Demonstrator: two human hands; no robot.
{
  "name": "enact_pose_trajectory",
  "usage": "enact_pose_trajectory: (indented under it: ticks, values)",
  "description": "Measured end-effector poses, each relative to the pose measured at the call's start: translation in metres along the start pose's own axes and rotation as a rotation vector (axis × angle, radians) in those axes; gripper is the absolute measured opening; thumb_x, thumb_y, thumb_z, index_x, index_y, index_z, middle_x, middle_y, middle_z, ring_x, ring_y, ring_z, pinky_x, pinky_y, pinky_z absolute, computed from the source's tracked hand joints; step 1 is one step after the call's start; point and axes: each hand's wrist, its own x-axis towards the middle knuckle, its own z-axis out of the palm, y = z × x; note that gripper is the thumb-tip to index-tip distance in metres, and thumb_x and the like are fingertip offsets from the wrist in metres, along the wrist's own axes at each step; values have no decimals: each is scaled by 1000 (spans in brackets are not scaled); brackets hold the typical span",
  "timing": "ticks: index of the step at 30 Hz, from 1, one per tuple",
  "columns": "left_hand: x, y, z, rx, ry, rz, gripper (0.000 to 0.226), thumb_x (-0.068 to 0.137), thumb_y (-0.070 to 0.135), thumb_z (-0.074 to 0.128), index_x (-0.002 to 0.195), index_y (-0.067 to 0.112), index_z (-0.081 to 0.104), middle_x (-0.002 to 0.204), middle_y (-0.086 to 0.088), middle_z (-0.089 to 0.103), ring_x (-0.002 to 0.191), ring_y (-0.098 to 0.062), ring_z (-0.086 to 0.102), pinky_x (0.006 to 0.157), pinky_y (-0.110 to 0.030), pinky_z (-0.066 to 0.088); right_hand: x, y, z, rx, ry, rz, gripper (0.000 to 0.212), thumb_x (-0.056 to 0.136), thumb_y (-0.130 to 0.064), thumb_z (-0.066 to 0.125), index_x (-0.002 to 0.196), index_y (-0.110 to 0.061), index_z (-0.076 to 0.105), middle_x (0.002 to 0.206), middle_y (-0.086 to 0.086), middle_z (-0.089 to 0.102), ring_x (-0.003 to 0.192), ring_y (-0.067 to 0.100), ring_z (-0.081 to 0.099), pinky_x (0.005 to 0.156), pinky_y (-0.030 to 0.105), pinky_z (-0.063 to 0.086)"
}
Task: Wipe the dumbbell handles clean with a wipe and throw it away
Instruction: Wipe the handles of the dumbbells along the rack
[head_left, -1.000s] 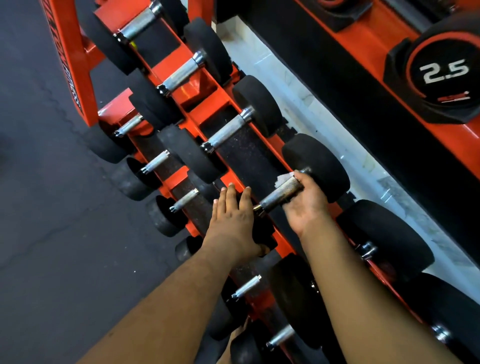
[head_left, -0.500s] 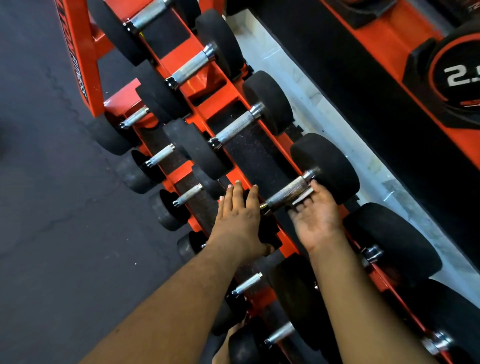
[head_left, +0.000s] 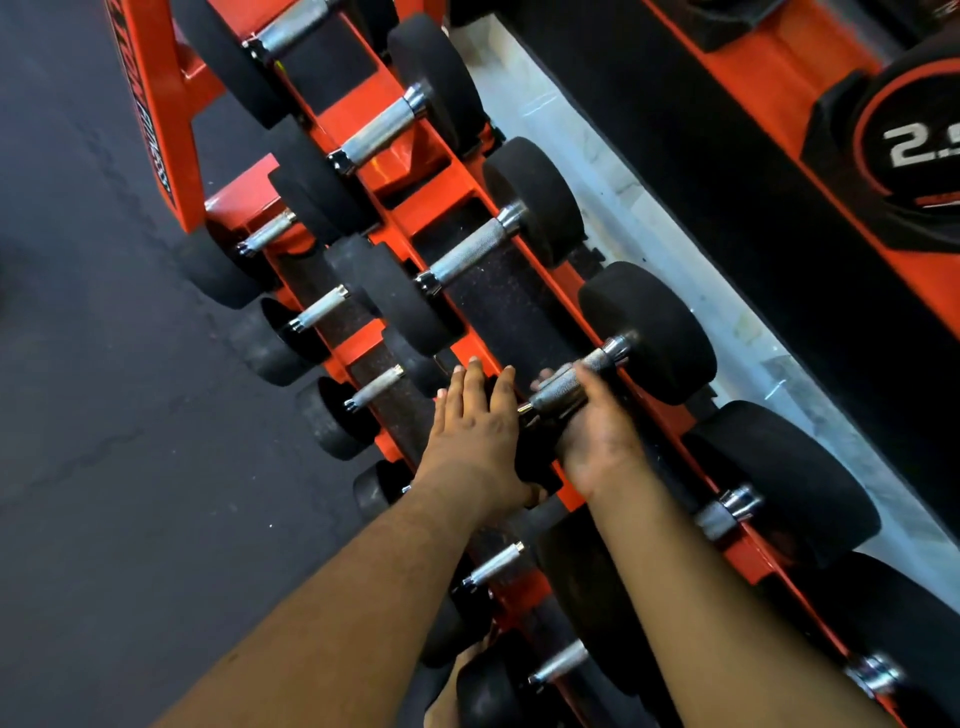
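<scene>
A dumbbell with a knurled steel handle (head_left: 563, 387) and black round heads (head_left: 649, 332) lies on the top tier of the orange rack (head_left: 415, 202). My right hand (head_left: 597, 431) grips that handle from underneath, with the fingers wrapped up over its near side and the thumb on top. The wipe is hidden between my palm and the metal. My left hand (head_left: 475, 421) rests flat, fingers straight, on the near head of the same dumbbell, just left of the handle.
More dumbbells (head_left: 467, 254) fill the rack's upper and lower tiers on both sides of my hands. A black and orange plate marked 2.5 (head_left: 914, 145) sits on a second rack at the top right. Dark rubber floor (head_left: 104, 364) lies to the left.
My right hand went from the top of the handle, where the white wipe showed, to below it and closed round it. The left hand stayed on the dumbbell head.
</scene>
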Motion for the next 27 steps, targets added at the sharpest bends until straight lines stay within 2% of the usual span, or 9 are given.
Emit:
enact_pose_trajectory:
  ticks: [2, 4, 6, 8, 12, 16, 19, 23, 27]
  values:
    - [0, 0, 0, -3, -2, -4, 135, 72, 49, 86, 161, 19, -11, 166, -16, -23, 154, -31, -23, 126, -47, -8, -4, 5, 2, -52, -26, 59, 29, 98, -37, 59, 81, -17, 72, 89, 3, 72, 85, 19, 69, 85, 35, 53]
    - [1, 0, 0, -2, -4, -5, 135, 72, 50, 86, 161, 20, -10, 166, -16, -23, 154, -31, -23, 126, -47, -8, -4, -1, -2, -59, -36, 40, 39, 98, -41, 57, 74, -19, 77, 86, 2, 73, 82, 18, 69, 80, 34, 54]
    - [1, -1, 2, -3, -1, -1, 135, 71, 50, 86, 161, 20, -10, 166, -16, -22, 154, -31, -23, 126, -47, -9, -3, 1, -5, -110, -36, 34, 40, 96, -51, 56, 96, -17, 78, 98, 4, 74, 88, 19, 70, 75, 31, 56]
    - [1, -1, 1, -3, 1, 0, 135, 71, 49, 87, 161, 20, -9, 166, -16, -23, 154, -31, -23, 126, -46, -9, -2, 12, -8, -211, -29, 49, 51, 94, -55, 58, 119, -11, 70, 115, 10, 73, 102, 26, 71, 79, 34, 58]
    - [2, -1, 1, 1, -7, -6, 136, 71, 49, 87, 161, 20, -11, 166, -16, -24, 154, -30, -23, 125, -45, -11, -5, 23, -14, -331, 30, -54, 32, 99, -35, 61, 118, -11, 67, 111, 16, 75, 100, 28, 73, 74, 35, 59]
    - [1, -1, 1, -12, -5, -6, 135, 72, 50, 86, 161, 21, -11, 166, -15, -24, 154, -30, -24, 125, -45, -11, -10, 31, -28, -348, 67, -79, 17, 103, -14, 54, 107, -7, 68, 106, 20, 74, 94, 28, 73, 85, 38, 57]
    - [1, -1, 1, -11, -3, -4, 135, 72, 50, 86, 162, 21, -10, 166, -15, -23, 154, -30, -23, 125, -45, -12, -13, 19, -24, -242, 65, -50, 16, 102, -13, 54, 103, -6, 67, 95, 15, 75, 80, 20, 73, 74, 31, 60]
    - [1, -1, 2, 1, 2, -1, 136, 72, 50, 87, 162, 21, -11, 166, -15, -23, 154, -30, -23, 125, -45, -11, -5, -25, -3, 17, 135, -102, 21, 101, -23, 55, 114, -9, 63, 109, 11, 70, 100, 22, 67, 100, 38, 49]
    - [1, -2, 3, -10, 7, 2, 134, 72, 49, 86, 161, 22, -10, 167, -15, -23, 154, -30, -24, 125, -45, -11, -6, -39, 10, 94, 157, -162, 30, 95, -22, 60, 123, -14, 59, 115, 7, 67, 109, 22, 63, 102, 41, 45]
